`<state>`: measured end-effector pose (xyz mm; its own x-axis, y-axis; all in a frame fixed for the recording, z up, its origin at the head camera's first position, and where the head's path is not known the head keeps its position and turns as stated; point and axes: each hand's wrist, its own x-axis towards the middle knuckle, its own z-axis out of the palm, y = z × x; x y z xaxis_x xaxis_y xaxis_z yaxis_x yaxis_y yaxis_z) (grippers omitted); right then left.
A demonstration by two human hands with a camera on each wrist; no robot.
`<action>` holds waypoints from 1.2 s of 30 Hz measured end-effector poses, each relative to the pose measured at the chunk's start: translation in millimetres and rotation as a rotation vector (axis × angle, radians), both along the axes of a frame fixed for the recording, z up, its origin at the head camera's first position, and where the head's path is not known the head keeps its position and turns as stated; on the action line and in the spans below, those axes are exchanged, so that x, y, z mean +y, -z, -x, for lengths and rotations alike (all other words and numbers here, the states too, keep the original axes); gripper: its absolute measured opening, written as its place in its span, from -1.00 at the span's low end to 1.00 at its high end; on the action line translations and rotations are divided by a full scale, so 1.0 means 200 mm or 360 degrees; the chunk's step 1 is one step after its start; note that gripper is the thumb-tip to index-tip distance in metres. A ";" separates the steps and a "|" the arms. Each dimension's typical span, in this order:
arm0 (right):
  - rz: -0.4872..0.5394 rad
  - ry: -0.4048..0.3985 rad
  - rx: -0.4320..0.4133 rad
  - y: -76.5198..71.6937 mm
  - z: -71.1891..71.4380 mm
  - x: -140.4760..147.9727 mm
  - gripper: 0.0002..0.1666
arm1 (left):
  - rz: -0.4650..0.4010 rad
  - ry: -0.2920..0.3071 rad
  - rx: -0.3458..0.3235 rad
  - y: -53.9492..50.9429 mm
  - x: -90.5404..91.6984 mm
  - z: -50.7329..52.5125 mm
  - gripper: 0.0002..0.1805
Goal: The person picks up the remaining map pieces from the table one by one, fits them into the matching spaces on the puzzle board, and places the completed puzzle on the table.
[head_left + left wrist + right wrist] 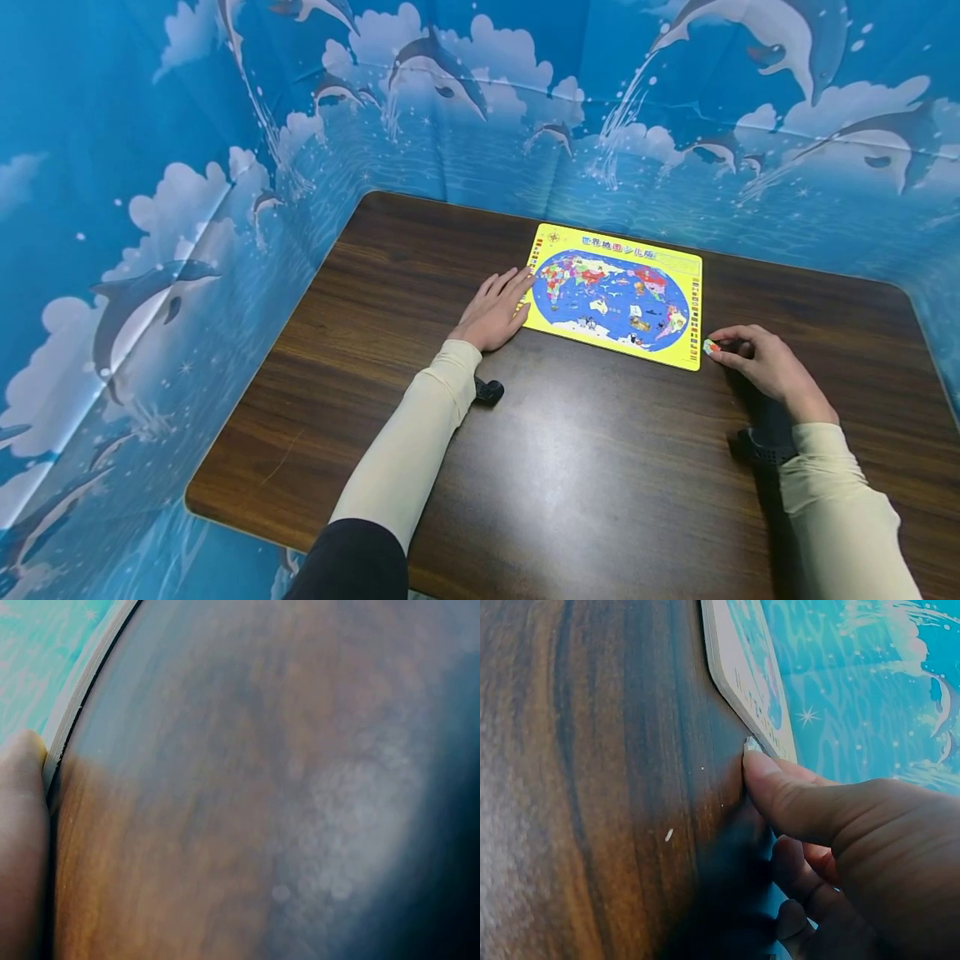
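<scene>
A yellow world map puzzle board [611,293] lies flat toward the back of the table. My left hand [495,310] rests with its fingers stretched out at the board's left edge, fingertips touching it. Only the thumb of that hand shows in the left wrist view, beside the board's edge [90,686]. Just off the board's right edge, my right hand [765,367] pinches a small colourful puzzle piece [712,348] between thumb and fingers. In the right wrist view the piece [751,744] is mostly hidden by the thumb, close to the board's corner [739,694].
Both hands are over a dark wood-grain table [570,467] with rounded corners. A blue cloth backdrop [480,150] printed with dolphins and clouds stands behind it and along the left. Black wrist mounts [489,391] are worn on both wrists.
</scene>
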<state>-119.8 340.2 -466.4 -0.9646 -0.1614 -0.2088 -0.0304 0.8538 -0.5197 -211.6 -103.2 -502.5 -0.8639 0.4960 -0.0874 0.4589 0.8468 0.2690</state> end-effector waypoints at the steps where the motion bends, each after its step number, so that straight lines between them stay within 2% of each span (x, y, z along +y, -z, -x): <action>1: 0.0002 0.0011 -0.0008 0.00 0.00 0.00 -0.47 | -0.0004 0.0002 0.0005 0.00 0.00 0.00 -0.34; 4: 0.0004 0.0027 -0.0020 0.00 0.00 0.00 -0.45 | -0.0013 0.0003 0.0010 -0.01 0.00 -0.01 -0.34; 11: -0.0009 -0.0047 0.0035 0.01 0.00 0.00 -0.52 | -0.0014 0.0007 0.0012 0.01 0.00 0.00 -0.34; 21: 0.0019 0.0009 -0.0001 0.00 0.00 0.00 -0.48 | -0.0015 -0.0002 0.0009 0.00 0.00 0.00 -0.34; 36: -0.0008 -0.0051 0.0074 0.01 0.00 0.00 -0.56 | -0.0021 -0.0008 -0.0011 0.00 0.00 0.00 -0.35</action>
